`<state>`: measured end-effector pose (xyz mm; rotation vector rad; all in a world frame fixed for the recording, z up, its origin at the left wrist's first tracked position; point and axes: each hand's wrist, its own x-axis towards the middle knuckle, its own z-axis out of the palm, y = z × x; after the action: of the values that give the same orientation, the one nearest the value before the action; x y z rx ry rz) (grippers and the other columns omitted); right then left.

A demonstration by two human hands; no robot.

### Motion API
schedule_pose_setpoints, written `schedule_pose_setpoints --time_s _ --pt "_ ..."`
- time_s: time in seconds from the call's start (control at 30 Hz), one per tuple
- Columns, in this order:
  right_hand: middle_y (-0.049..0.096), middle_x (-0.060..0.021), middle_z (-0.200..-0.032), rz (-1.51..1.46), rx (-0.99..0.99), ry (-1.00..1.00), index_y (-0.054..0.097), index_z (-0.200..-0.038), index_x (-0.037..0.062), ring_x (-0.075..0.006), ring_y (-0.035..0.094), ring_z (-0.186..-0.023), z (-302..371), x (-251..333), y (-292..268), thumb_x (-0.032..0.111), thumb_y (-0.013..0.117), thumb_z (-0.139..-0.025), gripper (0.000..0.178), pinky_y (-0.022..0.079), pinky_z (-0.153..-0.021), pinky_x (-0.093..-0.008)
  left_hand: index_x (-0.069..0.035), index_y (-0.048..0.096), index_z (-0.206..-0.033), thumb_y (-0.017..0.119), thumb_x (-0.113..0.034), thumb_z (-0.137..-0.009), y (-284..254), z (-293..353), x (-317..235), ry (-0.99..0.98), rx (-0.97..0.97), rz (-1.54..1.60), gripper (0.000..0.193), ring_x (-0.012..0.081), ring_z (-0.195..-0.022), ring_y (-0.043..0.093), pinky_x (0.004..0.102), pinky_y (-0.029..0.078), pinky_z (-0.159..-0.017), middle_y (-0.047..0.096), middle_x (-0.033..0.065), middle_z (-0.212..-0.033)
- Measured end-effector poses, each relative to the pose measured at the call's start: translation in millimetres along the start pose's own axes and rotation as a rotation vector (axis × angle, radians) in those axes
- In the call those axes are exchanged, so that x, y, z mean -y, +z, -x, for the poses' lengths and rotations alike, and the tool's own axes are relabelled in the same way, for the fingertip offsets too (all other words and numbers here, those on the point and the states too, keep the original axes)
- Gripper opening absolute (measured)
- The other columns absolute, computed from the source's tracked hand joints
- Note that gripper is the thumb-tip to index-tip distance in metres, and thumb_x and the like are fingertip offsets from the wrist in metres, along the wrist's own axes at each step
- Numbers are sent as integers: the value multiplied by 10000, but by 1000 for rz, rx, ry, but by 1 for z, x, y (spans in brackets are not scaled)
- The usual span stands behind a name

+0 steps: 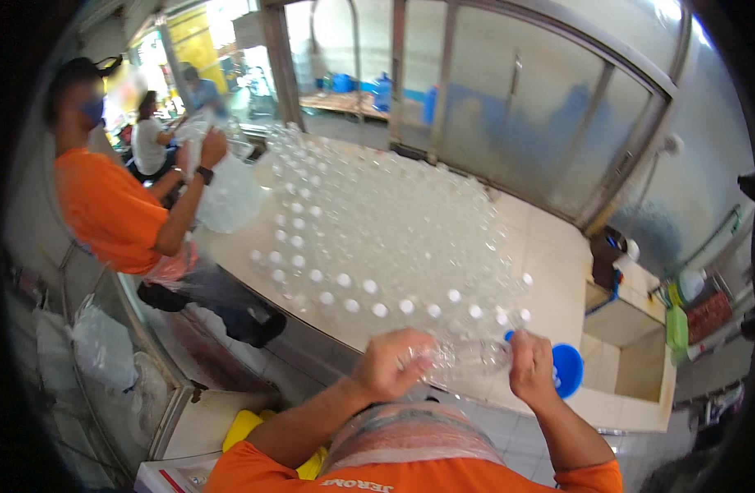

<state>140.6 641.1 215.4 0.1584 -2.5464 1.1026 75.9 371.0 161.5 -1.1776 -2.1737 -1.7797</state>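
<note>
A clear plastic bottle (469,359) lies sideways in front of my body, just off the near edge of the table. My left hand (396,363) is closed around one end of it. At its other end my right hand (532,364) has its fingers closed, hiding that end; whether a cap is under them does not show. Beyond my hands, many clear bottles (394,214) stand packed together on the table. White caps (406,306) top the ones along the near and left sides. A blue bucket (568,370) with small white pieces inside stands right beside my right hand.
The pale table (550,246) runs to a sink basin (620,349) at the right. A co-worker in an orange shirt (110,209) handles a clear plastic bag (234,193) at the left end. Glass sliding doors (525,107) stand behind. Clear bags (102,349) hang at lower left.
</note>
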Motion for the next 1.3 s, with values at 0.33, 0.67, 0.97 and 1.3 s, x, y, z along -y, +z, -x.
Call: schedule_pose_setpoints --time_s 0.33,0.67,0.97,1.3 --pt "652 -138 -825 258 -130 -274 647 -932 15 -332 641 -725 -42 35 -25 194 794 -872 239 512 -656 -400 -50 543 -1378 862 -243 -852 36 -70 -6 -73 57 -112 644 358 -1172 648 452 484 -1037 645 175 -1307" --pt "751 -226 -997 454 -26 538 724 -1066 -5 -375 736 -923 57 -143 -67 236 778 -887 305 573 -832 -461 -65 582 -1311 850 -142 -828 7 -97 94 -246 -118 -245 557 355 -1241 562 457 463 -1051 582 159 -1280" --pt "716 -295 -1114 473 274 707 781 -1118 41 -468 700 -1041 101 -256 -34 202 673 -918 279 556 -956 -515 -92 699 -1249 813 -315 -875 4 -72 127 -272 -75 -763 450 378 -1295 513 536 386 -1087 598 152 -1344" --pt "725 -295 -1087 484 224 858 771 -1092 18 -465 707 -1036 96 -277 -19 179 719 -892 262 565 -947 -516 -137 719 -1304 793 -354 -900 -20 -69 119 -639 326 -1014 465 350 -1270 522 590 366 -1040 655 104 -1265"
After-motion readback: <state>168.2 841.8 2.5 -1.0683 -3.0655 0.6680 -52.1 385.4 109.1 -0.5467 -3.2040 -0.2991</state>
